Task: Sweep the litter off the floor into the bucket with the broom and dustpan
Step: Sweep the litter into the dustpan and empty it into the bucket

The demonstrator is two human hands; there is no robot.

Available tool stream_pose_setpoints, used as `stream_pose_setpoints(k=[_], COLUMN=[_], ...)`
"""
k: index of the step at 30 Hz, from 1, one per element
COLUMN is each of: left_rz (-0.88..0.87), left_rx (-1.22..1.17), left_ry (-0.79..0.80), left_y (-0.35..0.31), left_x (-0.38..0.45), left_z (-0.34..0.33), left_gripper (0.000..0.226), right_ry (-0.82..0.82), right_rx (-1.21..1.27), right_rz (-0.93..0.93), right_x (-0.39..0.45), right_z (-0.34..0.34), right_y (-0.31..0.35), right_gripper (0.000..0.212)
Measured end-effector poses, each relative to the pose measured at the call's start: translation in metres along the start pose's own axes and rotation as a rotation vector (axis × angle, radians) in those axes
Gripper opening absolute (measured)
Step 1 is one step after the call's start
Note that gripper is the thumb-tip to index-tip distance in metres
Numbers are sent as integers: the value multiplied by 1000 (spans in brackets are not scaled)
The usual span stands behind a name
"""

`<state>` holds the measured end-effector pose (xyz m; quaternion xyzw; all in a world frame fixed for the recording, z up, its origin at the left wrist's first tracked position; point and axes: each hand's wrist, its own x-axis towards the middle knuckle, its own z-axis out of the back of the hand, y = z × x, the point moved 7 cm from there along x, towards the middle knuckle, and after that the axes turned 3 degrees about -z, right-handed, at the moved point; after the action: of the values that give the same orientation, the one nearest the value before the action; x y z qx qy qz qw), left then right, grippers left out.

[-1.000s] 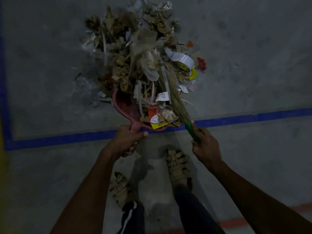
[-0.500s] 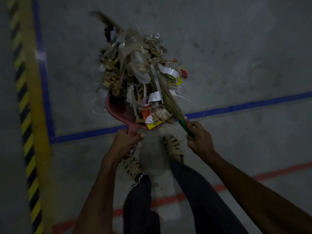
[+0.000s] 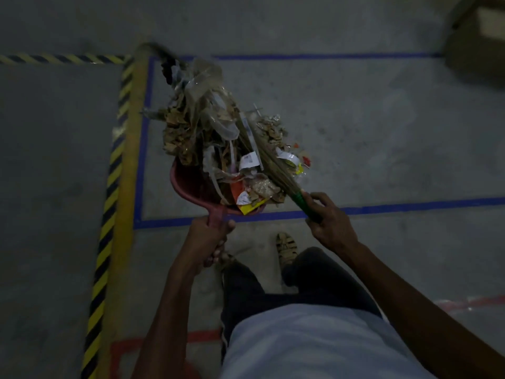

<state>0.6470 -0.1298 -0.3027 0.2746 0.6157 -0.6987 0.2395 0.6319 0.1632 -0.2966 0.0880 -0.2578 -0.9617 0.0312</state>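
Your left hand grips the dustpan by its handle, fingers curled under it and the thumb laid over the top. Your right hand holds the broom at its green collar, fingers wrapped round it with the forefinger lifted a little off the top.

The red pan is held up, clear of the floor, and it is heaped well past its rim with litter: torn brown card, crumpled clear film, white strips, an orange and a yellow wrapper near the handle end. The broom's straw head lies slantwise across the right side of that heap, pressed onto it from the collar up toward the far end. The heap reaches far beyond the pan's front lip, and its farthest part is dark and blurred, so what lies there cannot be told.

A few scraps, white, yellow and red, show just right of the broom; in this dim light they may be on the floor or hanging from the load.

Under the pan runs blue tape, marking a box on the grey concrete. A yellow-and-black hazard strip runs along the left. Your dark trousers and one sandal show below your hands, and a cardboard box sits at the top right corner.
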Motion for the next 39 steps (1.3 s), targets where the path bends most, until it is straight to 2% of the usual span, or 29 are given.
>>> stream_pose_setpoints(k=[2,5,9,17,20,23,27,34,39], left_rz=[-34,-95,-174,-67,-64,-49,-33,25,104], left_rx=[-40,-82,-150,-257,-367,-481,-611,-772,-887], left_ry=[-10,-20,-80,-438,-545,-655,-813,-1056,-1158], left_y=[-10,-14,-12,34,50,78,119,210,286], left_x=[-24,-56,-96,-164,-196,-227,-279,-357,-401], left_z=[12,28,39,2,-24,-48,-71,-83,-65], left_gripper=[26,45,50,46,70,60,48,32,47], right_ry=[-11,-7,18,182,246,292,460,630,713], right_rx=[-9,-30,-7,16,13,-10,-18,-89,-132], right_rz=[55,111,217,481,610,724,899,1171,1270], right_x=[-5,-8,-9,-6,-13,-26,-59,-138,-202], right_z=[13,24,31,37,39,38,11,-42,-102], right_y=[21,47,69,81,88,102,122,193,247], right_gripper=[73,73,74,72,75,74,74,69,71])
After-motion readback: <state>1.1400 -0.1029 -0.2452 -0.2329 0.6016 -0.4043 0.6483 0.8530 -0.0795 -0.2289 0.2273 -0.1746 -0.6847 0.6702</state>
